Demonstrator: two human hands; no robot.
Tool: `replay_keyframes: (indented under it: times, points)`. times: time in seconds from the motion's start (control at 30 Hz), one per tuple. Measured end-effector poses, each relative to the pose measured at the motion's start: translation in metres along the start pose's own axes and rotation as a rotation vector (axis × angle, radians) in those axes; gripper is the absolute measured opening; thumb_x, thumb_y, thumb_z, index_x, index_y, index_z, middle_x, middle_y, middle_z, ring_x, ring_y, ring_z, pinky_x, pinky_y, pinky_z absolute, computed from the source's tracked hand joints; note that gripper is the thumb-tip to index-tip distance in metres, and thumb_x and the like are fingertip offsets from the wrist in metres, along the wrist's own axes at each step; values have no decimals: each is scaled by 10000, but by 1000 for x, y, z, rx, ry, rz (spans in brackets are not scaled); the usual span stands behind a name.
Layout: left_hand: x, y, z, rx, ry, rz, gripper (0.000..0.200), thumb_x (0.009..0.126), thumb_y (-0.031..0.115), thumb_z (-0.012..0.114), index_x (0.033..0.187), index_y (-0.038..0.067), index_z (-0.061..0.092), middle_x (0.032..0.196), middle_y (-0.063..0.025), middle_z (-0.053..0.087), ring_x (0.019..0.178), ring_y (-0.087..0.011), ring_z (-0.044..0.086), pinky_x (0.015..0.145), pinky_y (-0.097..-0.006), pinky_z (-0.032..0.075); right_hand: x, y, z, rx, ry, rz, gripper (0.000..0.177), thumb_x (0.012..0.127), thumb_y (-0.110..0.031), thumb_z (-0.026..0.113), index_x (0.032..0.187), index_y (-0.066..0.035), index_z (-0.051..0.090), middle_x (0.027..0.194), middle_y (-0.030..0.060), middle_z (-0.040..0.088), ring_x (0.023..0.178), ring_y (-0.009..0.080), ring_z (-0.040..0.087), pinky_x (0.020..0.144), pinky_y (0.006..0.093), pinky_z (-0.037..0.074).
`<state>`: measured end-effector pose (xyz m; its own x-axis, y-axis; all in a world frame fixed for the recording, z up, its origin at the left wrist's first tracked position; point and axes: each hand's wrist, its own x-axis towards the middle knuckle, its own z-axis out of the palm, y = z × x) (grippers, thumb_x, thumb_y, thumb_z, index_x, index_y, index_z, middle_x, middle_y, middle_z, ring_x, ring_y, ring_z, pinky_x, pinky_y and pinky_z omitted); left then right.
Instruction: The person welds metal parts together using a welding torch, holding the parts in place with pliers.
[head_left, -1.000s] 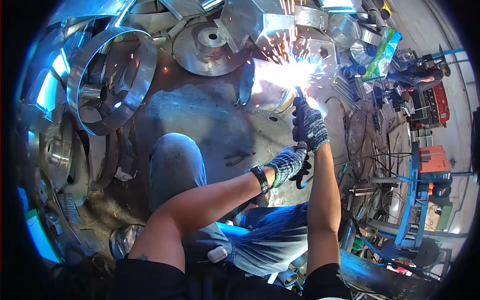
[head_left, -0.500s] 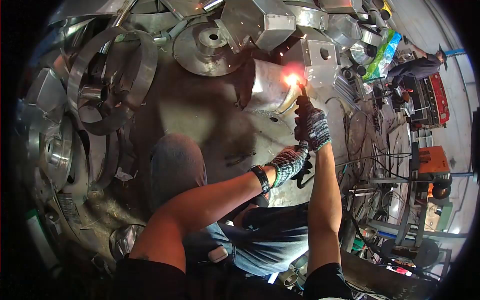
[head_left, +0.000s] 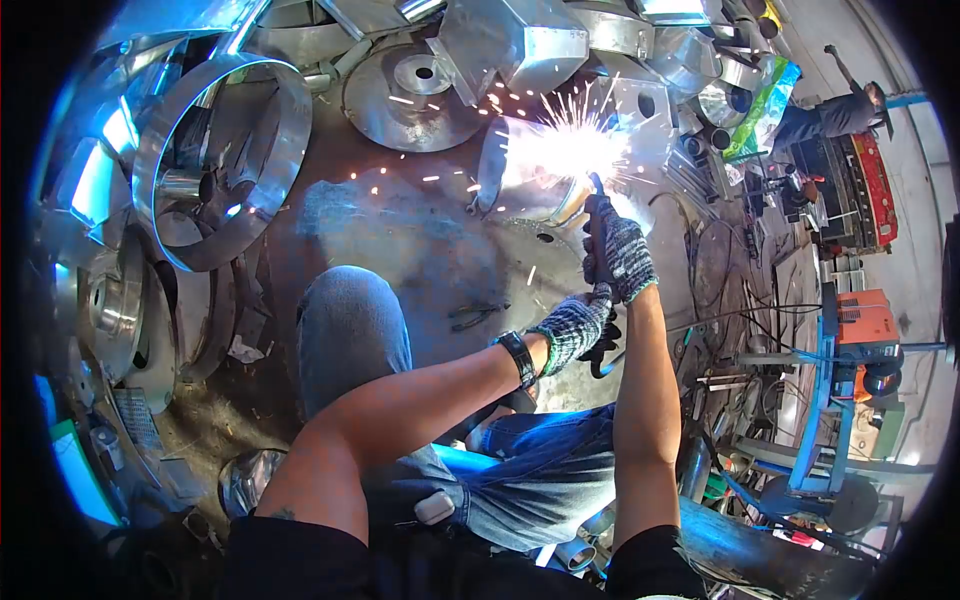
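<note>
Workshop floor (head_left: 400, 230): stained grey, metalwork (head_left: 515, 45) crowding its far and left edges.
Plier-like tool (head_left: 478, 318): lies flat across the bare middle.
Metal cylinder (head_left: 512, 178): sits toward the far side.
Round disc (head_left: 375, 112): rests left of the cylinder, hub showing.

Beyond the right hand (head_left: 622, 258) lies a cylinder (head_left: 530, 185) — right of a disc (head_left: 400, 112); left of the left hand (head_left: 576, 327) — pliers (head_left: 480, 317), it seems.

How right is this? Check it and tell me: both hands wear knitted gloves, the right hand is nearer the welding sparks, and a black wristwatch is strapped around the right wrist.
The wrist is wrong: the head view shows the black wristwatch around the left wrist. Both hands do wear knitted gloves, and the right hand is nearer the welding sparks.
</note>
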<state>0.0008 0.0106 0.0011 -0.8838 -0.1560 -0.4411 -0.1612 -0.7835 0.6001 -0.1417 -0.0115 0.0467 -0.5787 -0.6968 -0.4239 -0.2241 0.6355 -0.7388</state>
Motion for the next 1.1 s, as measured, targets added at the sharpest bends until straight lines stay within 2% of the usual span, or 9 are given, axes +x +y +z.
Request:
replay_keyframes:
  times: [0.2,0.3,0.37,0.4,0.57,0.97,1.03,1.07,1.1]
  points:
    - [5,-1,-1,-14,-6,-32,517,1085,526,442,1090,54,653,939,-101,757,849,-215,759,719,-341,611,-5,-14,1,391,45,325,222,1075,-208,495,1238,-91,591,687,15,550,491,132,537,414,322,466]
    - [4,-3,-1,-25,-14,-34,505,1083,525,449,1101,60,645,953,-100,757,858,-213,758,719,-340,611,-6,-6,1,244,66,209,239,1074,-256,503,1220,-97,607,699,19,557,519,137,555,435,317,478]
    - [1,0,0,-33,-14,-43,504,1082,527,450,1108,61,641,963,-101,756,863,-212,758,719,-340,612,13,25,-4,-333,65,-388,290,1080,-353,498,1155,-110,637,712,30,562,548,143,571,437,304,472]
    - [-1,2,1,-39,-12,-54,510,1081,530,453,1110,55,637,969,-103,756,866,-209,757,721,-339,612,10,19,-2,-333,64,-388,290,1080,-353,498,1155,-110,637,712,30,562,548,143,571,437,304,472]
    - [-6,5,-1,-6,-38,-22,535,1081,541,444,1103,40,630,971,-103,753,869,-201,754,727,-336,611,-3,-13,1,263,49,234,330,1037,-368,576,1229,-102,610,722,35,576,564,154,589,458,348,502]
    - [1,-2,0,-48,-19,-37,472,1104,454,428,1091,34,644,963,-102,743,858,-200,741,720,-329,598,0,-7,0,134,18,145,373,1050,-364,556,1231,-40,587,713,54,585,517,192,604,417,370,497]
    - [11,-8,-4,49,-20,7,457,1103,443,432,1082,41,648,946,-95,743,841,-203,741,716,-329,598,1,-2,-2,-53,11,72,358,973,-235,641,1269,-53,556,742,60,623,570,213,641,474,369,514]
    - [16,-13,-6,145,-24,49,443,1103,433,435,1073,49,652,929,-89,742,823,-206,740,711,-329,599,16,25,-9,-673,48,-529,549,842,-69,694,1360,-70,514,786,84,669,648,245,683,576,376,555]
    - [18,-15,-7,145,-24,48,443,1103,433,435,1073,49,652,929,-89,742,823,-206,740,711,-329,599,17,28,-10,-521,33,-494,612,791,-40,711,1368,-70,509,807,103,681,671,263,692,614,379,562]
